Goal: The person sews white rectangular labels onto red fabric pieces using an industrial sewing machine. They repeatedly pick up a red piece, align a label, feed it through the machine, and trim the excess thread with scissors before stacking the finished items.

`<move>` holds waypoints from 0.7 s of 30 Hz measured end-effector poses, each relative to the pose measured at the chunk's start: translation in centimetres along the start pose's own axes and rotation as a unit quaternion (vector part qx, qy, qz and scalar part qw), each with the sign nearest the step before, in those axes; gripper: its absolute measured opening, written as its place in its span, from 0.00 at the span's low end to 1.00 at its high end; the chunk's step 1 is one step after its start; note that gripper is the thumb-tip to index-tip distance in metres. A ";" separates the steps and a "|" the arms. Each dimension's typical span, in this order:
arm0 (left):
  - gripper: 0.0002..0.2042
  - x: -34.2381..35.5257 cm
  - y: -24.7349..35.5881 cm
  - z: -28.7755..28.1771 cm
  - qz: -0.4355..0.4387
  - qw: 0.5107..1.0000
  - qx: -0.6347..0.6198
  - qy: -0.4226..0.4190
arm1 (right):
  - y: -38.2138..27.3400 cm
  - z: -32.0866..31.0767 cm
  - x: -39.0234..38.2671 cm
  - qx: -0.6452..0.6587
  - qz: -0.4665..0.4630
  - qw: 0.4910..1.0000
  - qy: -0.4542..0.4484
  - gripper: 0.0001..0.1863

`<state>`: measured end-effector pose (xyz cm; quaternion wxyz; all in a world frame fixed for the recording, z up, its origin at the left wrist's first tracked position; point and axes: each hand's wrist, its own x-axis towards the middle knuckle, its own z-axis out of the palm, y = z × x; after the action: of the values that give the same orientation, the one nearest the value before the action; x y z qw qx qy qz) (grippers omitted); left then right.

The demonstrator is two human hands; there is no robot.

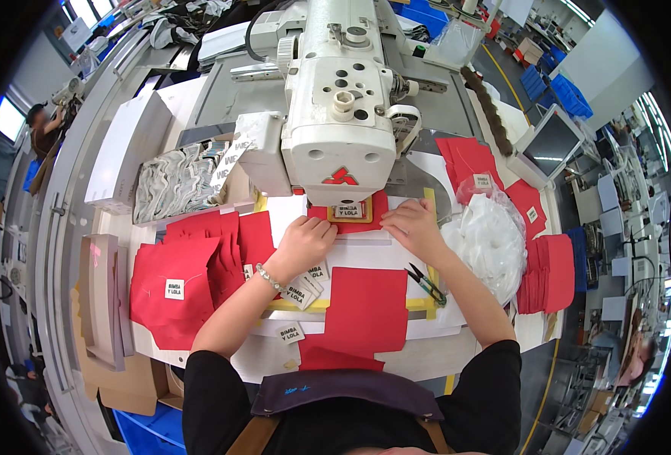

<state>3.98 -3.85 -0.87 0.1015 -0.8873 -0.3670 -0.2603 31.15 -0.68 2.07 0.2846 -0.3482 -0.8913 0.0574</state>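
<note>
Red piece point(379, 205) is positioned beneath the sewing machine point(338, 144) between left hand point(303, 245) and right hand point(417, 229), presumably for steadying; whether their curled fingers are clamped on it cannot be told.

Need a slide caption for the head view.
Left hand and right hand on either side of a red piece beneath a white sewing machine, red stacks beyond each.

A sewing workshop: big white sewing machine point(339, 114), stacks of red pieces point(555, 273) (and a yellow floor line point(504, 75))
</note>
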 end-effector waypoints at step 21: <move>0.11 -5.0 2.5 -6.8 0.076 0.997 0.001 -0.031 | -8.2 -1.1 -4.6 -0.158 -0.167 0.971 -0.060 0.12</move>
<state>0.17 -11.17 2.25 0.1101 -0.9203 -0.3014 -0.2238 29.68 -9.99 3.29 0.1779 -0.2312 -0.9499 -0.1119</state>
